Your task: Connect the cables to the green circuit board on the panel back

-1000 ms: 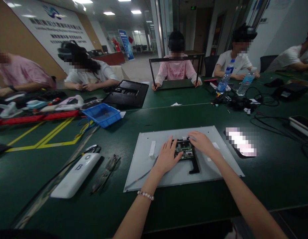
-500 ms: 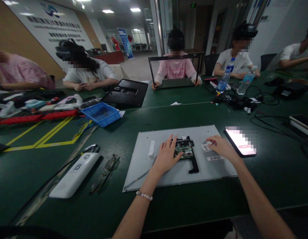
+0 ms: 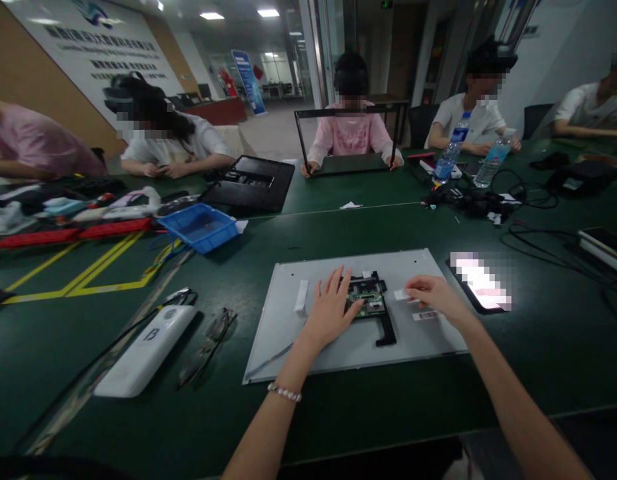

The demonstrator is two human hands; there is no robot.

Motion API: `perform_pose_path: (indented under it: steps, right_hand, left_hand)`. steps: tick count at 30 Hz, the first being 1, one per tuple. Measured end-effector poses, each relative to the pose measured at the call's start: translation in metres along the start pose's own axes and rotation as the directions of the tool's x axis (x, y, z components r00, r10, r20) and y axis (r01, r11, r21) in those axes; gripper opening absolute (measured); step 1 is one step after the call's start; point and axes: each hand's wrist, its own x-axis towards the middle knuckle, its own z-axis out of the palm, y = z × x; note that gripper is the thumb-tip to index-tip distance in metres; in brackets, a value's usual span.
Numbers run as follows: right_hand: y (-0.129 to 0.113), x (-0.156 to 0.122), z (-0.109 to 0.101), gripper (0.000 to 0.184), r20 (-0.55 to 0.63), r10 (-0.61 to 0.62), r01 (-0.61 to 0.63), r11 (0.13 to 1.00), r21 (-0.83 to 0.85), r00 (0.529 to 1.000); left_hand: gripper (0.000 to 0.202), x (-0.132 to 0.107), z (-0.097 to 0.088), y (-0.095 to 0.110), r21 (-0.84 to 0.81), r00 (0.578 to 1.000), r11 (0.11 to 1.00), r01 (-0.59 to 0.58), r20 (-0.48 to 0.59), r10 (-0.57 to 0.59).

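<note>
A grey-white flat panel [image 3: 333, 357], which looks like the back of a display, lies on the table before me. On it sits a green circuit board [image 3: 371, 305] in a black plastic frame [image 3: 387, 331]. My left hand [image 3: 331, 303] rests with fingers spread over the frame's left side, thumb on the board. My right hand [image 3: 436, 298] is closed in a pinch at a small white label [image 3: 401, 295], right of the frame; the fingers partly cover it. Just below is a barcode sticker [image 3: 425, 315]. A white strip [image 3: 301, 295] stands out left of my left hand.
A lit phone [image 3: 481, 283] lies right of the panel. To the left are eyeglasses [image 3: 206, 347], a white power bank [image 3: 146, 350] with a cable and a blue tray [image 3: 201, 227]. Across the table a person [image 3: 352, 137] holds a black frame; bottles [image 3: 451, 150] and cables are at right.
My right fingertips have shifted slightly left and down across the label, whose visible part now reaches farther left. My left hand stays in place over the frame. The view has tilted slightly.
</note>
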Motion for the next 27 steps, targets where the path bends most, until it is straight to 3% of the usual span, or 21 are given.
perform_pose_path:
  steps: [6, 12, 27]
  right_hand:
    - [0.003, 0.003, 0.021, 0.017, 0.100, 0.004, -0.012, 0.997, 0.081, 0.995]
    - [0.010, 0.006, 0.029, 0.018, 0.093, -0.056, 0.046, 0.994, 0.098, 0.994]
    - [0.001, 0.000, 0.041, 0.012, -0.032, -0.269, 0.256, 0.944, -0.209, 0.963]
  left_hand:
    - [0.047, 0.003, -0.004, 0.023, -0.030, 0.993, 0.993, -0.114, 0.006, 0.114]
    - [0.039, 0.000, -0.002, 0.039, -0.031, 0.960, 0.963, -0.267, 0.083, 0.268]
    - [0.030, -0.003, 0.002, 0.041, 0.030, 0.939, 0.944, -0.329, 0.115, 0.324]
